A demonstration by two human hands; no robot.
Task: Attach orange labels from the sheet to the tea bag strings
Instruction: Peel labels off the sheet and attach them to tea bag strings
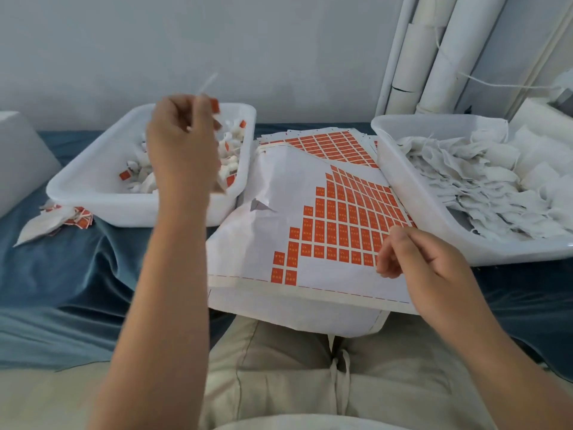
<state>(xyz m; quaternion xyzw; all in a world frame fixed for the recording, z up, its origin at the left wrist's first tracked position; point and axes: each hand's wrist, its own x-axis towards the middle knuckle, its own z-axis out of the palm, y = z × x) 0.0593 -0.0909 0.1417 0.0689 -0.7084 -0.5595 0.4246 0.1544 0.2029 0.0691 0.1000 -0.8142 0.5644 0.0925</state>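
A white sheet of orange labels lies in front of me, over my lap. My left hand is raised above the left white tray, fingers curled, pinching a blurred tea bag string with an orange label at its end. Several labelled tea bags lie in that tray. My right hand hovers over the sheet's lower right corner, fingers loosely curled with thumb and forefinger close together; nothing shows between them. The right white tray holds a heap of unlabelled tea bags.
More label sheets lie stacked behind the front one. A few labelled bags and scraps lie on the blue cloth left of the left tray. White tubes lean on the wall at the back right.
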